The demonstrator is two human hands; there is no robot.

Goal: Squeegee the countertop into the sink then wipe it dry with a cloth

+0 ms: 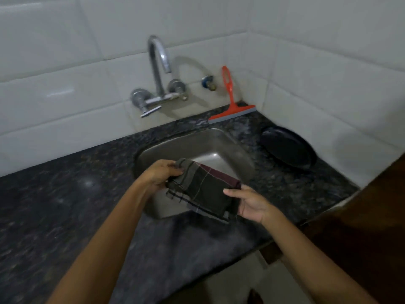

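Observation:
A dark checked cloth point(205, 188), folded, hangs over the steel sink point(173, 148), held between both hands. My left hand point(161, 175) pinches its upper left corner. My right hand point(249, 204) grips its lower right edge from underneath. The dark speckled granite countertop point(65, 207) runs around the sink. An orange squeegee point(231, 99) with a grey blade leans against the tiled wall behind the sink, blade down on the counter, well away from both hands.
A chrome tap point(158, 69) with two valves juts from the white tiled wall above the sink. A black round plate point(288, 147) lies on the counter right of the sink. A brown wooden surface point(361, 227) stands at the right edge.

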